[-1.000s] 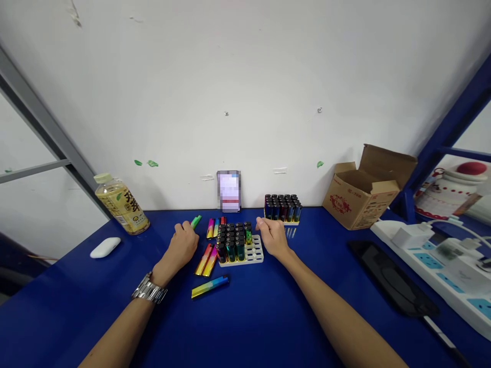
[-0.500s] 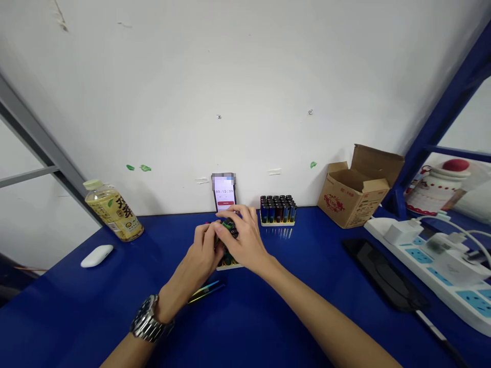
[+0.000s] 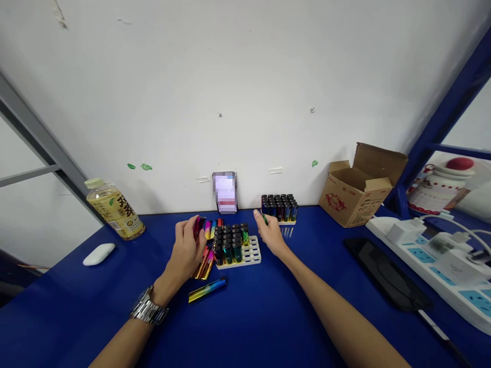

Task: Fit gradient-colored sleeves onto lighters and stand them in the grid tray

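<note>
A white tray point(image 3: 251, 254) on the blue table holds several upright lighters point(image 3: 229, 240) with black tops; its right part shows bare holes. My left hand point(image 3: 186, 250), a metal watch on the wrist, is closed on a pink lighter point(image 3: 198, 225) left of the tray. My right hand point(image 3: 270, 236) sits just right of the tray, fingers pinched on a green lighter point(image 3: 264, 219). Loose rainbow lighters point(image 3: 206, 262) lie by the left hand, and one more lighter point(image 3: 207, 290) lies nearer me.
A second, full tray of lighters point(image 3: 280, 208) stands at the wall beside a propped phone point(image 3: 225, 192). A tea bottle point(image 3: 114, 208) and white mouse point(image 3: 98, 254) are at left. A cardboard box point(image 3: 360, 187), black phone point(image 3: 387, 280) and power strip point(image 3: 437, 260) are at right.
Both hands met over the tray half a second ago and have since parted. The green lighter went from my left hand to my right, and my left hand now holds a pink one.
</note>
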`<control>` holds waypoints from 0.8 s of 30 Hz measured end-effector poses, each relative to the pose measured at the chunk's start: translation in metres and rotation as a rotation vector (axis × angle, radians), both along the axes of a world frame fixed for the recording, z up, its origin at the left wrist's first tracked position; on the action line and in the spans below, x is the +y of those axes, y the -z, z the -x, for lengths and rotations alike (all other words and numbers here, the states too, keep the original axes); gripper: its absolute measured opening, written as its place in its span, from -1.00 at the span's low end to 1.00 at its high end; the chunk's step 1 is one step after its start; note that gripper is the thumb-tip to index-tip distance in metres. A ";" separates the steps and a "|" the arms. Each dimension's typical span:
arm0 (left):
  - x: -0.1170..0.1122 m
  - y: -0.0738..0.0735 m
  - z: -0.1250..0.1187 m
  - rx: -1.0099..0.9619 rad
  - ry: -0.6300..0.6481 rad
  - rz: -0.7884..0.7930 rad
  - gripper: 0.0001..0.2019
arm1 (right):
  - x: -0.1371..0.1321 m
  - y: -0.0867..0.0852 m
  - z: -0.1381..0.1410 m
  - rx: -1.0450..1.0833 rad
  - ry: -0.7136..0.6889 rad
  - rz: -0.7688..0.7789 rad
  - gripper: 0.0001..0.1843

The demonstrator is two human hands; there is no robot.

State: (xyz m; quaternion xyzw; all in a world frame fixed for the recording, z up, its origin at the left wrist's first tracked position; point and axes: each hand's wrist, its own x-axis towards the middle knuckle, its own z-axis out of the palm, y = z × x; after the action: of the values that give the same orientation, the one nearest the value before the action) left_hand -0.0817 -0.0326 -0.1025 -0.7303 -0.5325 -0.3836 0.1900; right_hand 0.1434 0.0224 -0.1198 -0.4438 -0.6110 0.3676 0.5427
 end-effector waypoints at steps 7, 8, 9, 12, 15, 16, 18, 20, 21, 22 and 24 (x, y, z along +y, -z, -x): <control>-0.002 0.000 -0.003 0.023 0.042 -0.018 -0.64 | -0.003 -0.003 -0.001 -0.069 0.107 0.012 -0.59; -0.002 0.000 -0.003 0.027 0.044 -0.022 -0.64 | -0.003 -0.003 -0.001 -0.069 0.107 0.015 -0.59; -0.002 0.000 -0.003 0.031 0.044 -0.026 -0.64 | -0.003 -0.002 -0.001 -0.070 0.103 0.020 -0.59; -0.001 0.000 -0.001 0.033 0.036 -0.040 -0.65 | -0.003 -0.001 -0.001 -0.073 0.088 0.032 -0.59; -0.001 0.000 -0.001 0.036 0.034 -0.043 -0.64 | -0.003 -0.001 -0.001 -0.076 0.080 0.036 -0.58; -0.001 0.000 -0.001 0.037 0.035 -0.043 -0.64 | -0.003 -0.001 -0.001 -0.078 0.079 0.036 -0.58; -0.001 0.000 -0.001 0.038 0.037 -0.043 -0.64 | -0.004 -0.001 -0.001 -0.080 0.079 0.034 -0.59; -0.002 0.000 -0.001 0.037 0.038 -0.043 -0.64 | -0.004 -0.002 -0.001 -0.078 0.075 0.030 -0.60; -0.002 0.000 -0.001 0.037 0.039 -0.042 -0.64 | -0.004 -0.002 -0.001 -0.076 0.068 0.028 -0.59; -0.002 0.000 -0.001 0.036 0.041 -0.038 -0.64 | -0.005 -0.002 0.000 -0.074 0.058 0.027 -0.58; -0.002 0.000 -0.001 0.034 0.043 -0.027 -0.64 | -0.005 -0.002 0.000 -0.075 0.050 0.027 -0.57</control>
State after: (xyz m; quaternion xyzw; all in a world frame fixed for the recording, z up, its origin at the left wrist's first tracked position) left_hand -0.0811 -0.0346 -0.1021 -0.7454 -0.5080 -0.3823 0.2005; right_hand 0.1434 0.0177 -0.1179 -0.4798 -0.6145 0.3452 0.5225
